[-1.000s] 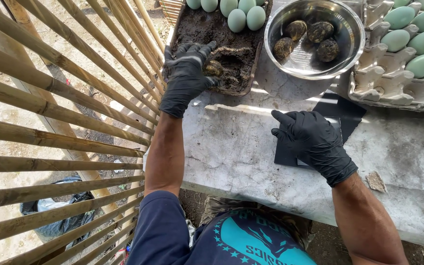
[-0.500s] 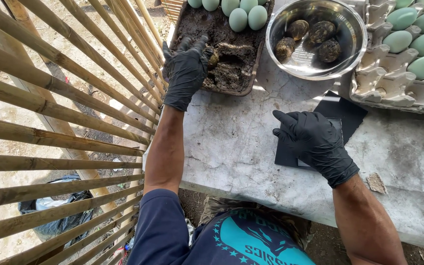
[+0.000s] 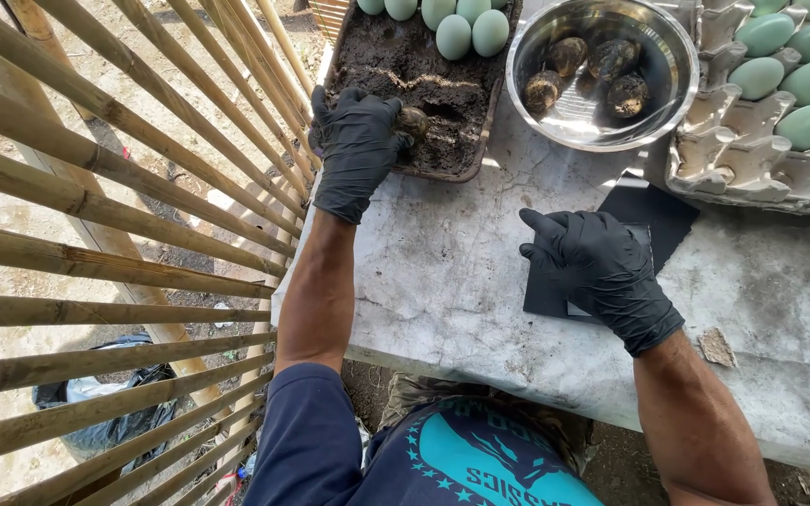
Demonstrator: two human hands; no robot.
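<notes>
My left hand [image 3: 358, 150], in a black glove, rests in a tray of dark mud [image 3: 442, 84] and grips a mud-coated egg [image 3: 413, 122]. Clean pale green eggs [image 3: 472, 33] lie at the tray's far end. My right hand [image 3: 602, 267], also in a black glove, lies flat with fingers spread on a small stack of black sheets [image 3: 653, 220] on the grey table [image 3: 442, 281]. A steel bowl [image 3: 677, 66] beyond the right hand holds three mud-coated eggs [image 3: 611, 80].
A grey cardboard egg carton [image 3: 752, 159] filled with several pale green eggs stands at the right. A slatted bamboo fence [image 3: 96, 234] runs along the table's left edge. A black bag [image 3: 105, 422] lies on the dirt ground below.
My left hand has turned in the mud tray and now has the muddy egg against its palm. The right hand stays pressed on the black sheets.
</notes>
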